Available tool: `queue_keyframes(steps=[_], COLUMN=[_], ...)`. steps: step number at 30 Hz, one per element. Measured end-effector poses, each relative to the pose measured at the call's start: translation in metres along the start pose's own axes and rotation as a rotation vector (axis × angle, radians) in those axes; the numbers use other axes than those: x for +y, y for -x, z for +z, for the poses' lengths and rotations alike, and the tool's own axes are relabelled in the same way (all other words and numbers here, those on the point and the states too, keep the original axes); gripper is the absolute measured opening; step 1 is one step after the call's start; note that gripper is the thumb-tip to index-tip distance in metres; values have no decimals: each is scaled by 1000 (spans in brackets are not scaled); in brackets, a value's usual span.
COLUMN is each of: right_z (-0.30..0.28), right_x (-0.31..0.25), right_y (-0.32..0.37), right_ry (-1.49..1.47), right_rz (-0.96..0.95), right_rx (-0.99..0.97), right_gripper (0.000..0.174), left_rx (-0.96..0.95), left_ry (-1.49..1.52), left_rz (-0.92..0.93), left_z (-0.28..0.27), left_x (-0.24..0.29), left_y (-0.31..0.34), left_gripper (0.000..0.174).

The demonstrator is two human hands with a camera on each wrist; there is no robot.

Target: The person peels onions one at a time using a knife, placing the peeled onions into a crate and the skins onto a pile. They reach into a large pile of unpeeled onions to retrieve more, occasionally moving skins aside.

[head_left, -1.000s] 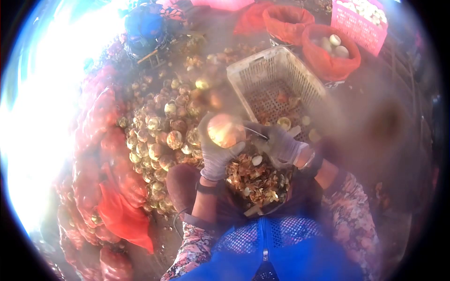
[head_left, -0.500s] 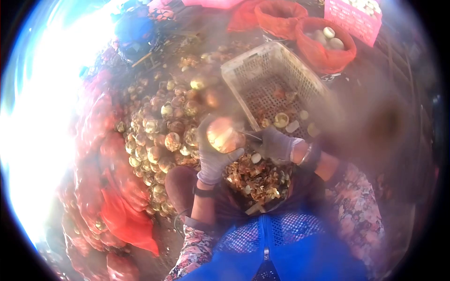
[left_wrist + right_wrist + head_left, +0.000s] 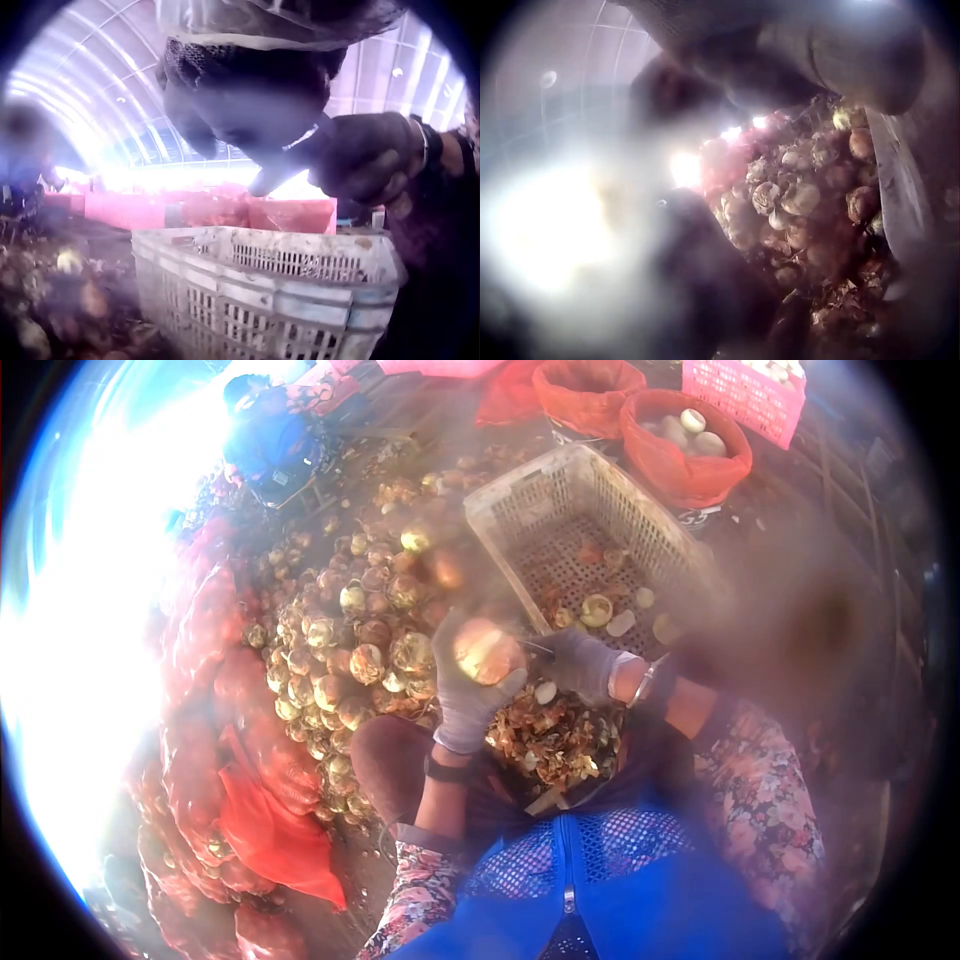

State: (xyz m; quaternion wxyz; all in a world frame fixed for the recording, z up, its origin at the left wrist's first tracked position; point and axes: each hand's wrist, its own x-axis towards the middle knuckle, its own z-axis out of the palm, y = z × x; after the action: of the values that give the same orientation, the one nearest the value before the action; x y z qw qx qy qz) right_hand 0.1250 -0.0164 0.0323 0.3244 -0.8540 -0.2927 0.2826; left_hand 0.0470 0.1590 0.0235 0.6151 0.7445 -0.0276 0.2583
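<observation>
Near the crate [image 3: 560, 532], the left hand [image 3: 465, 705] grips an onion [image 3: 488, 652] the left-wrist view hides.

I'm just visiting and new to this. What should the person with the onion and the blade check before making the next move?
1. Left hand has hold of the onion: ok.
2. Right hand grips the knife: ok.
3. Gloves on both hands: ok.
4. Left fingers clear of the cutting edge: cannot tell, the close views are blurred.
5. More onions within reach: probably ok, a pile lies beside the left hand.
6. Crate free of scraps: not ok, bits lie inside.
</observation>
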Motion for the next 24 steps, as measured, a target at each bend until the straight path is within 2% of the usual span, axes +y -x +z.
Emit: queue_keyframes(steps=[3,6,9,10,12,13,14,17,18,19,21,22,24], right_z=[5,8,15,15,11,5,-2,4,9,8,4,-3,-14], right_x=[7,10,11,7,-4,-10,-17,3,14,16,18,17,13], right_y=[0,-1,-5,-3,-1,5,12,4,-2,-4,-11,-16,-24], right_ry=[-56,-106,80,126,171,155,139,293,340,388,405,348,174], right_rz=[-132,-147,-199,-189,-88,-122,-152,-388,-414,-439,-336,-321,-237], right_rx=[42,28,52,55,53,107,158,351,375,401,352,293,182], right_gripper=[51,51,52,52,52,46,41,35,37,39,50,49,48], left_rx=[25,62,24,65,19,-6,28,124,116,77,0,-37,-182], left_ry=[-634,-700,59,294,641,815,709,-133,-98,88,461,646,943], left_rz=[356,360,-165,-330,-493,-572,-468,-5,-57,-158,-358,-460,-550], left_z=[-3,2,-3,3,-1,-2,1,12,12,12,9,7,0], left_x=[9,12,3,32,26,20,15,14,11,13,17,18,16], left_y=[-2,-1,4,1,7,9,9,11,12,13,12,12,10], left_gripper=[100,102,94,85,83,82,78,74,70,69,71,73,76])
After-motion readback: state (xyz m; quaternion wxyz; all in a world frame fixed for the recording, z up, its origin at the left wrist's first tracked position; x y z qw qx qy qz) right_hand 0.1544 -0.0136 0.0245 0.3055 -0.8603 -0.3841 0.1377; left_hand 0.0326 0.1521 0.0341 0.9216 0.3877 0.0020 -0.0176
